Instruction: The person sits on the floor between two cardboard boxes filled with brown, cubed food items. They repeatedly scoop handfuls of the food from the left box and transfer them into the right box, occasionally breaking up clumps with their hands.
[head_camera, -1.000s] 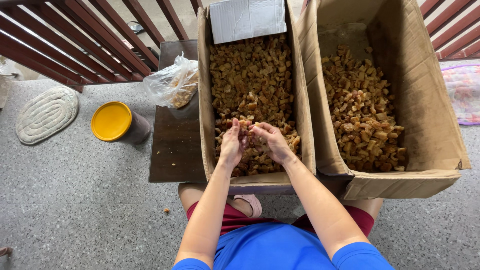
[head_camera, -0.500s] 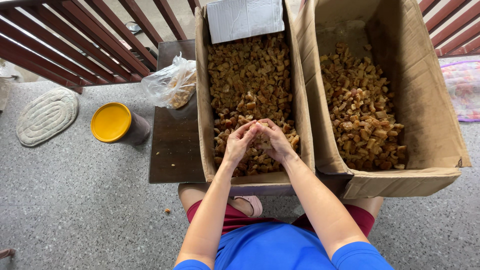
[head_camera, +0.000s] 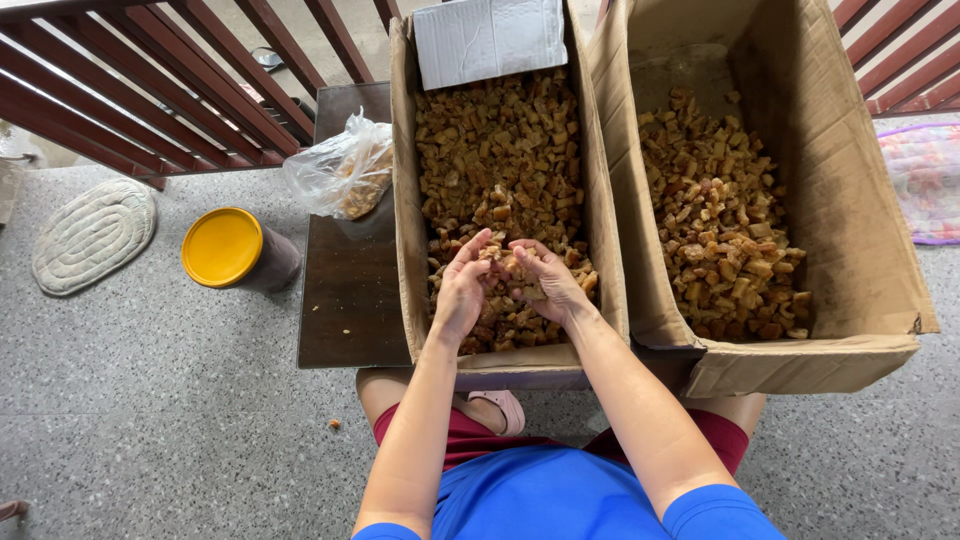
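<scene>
Two cardboard boxes stand in front of me, both filled with small brown crusty chunks. My left hand (head_camera: 460, 290) and my right hand (head_camera: 547, 285) are together over the near end of the left box (head_camera: 404, 240). Between them they cup a small heap of brown chunks (head_camera: 505, 266), fingers curled around it. The rest of the chunks in the left box (head_camera: 500, 150) lie spread up to its far end. The right box (head_camera: 860, 200) holds a lower pile of chunks (head_camera: 715, 230), and neither hand touches it.
A dark wooden board (head_camera: 345, 290) lies left of the boxes with a clear plastic bag (head_camera: 340, 175) of chunks on it. A yellow-lidded jar (head_camera: 232, 250) and an oval mat (head_camera: 92, 235) sit on the speckled floor. Red railing bars (head_camera: 150, 90) run behind. White packet (head_camera: 490, 38) tops the left box.
My hands have opened from a pinch over a single chunk into a cupped scoop holding a small heap of chunks, a little lower in the left box.
</scene>
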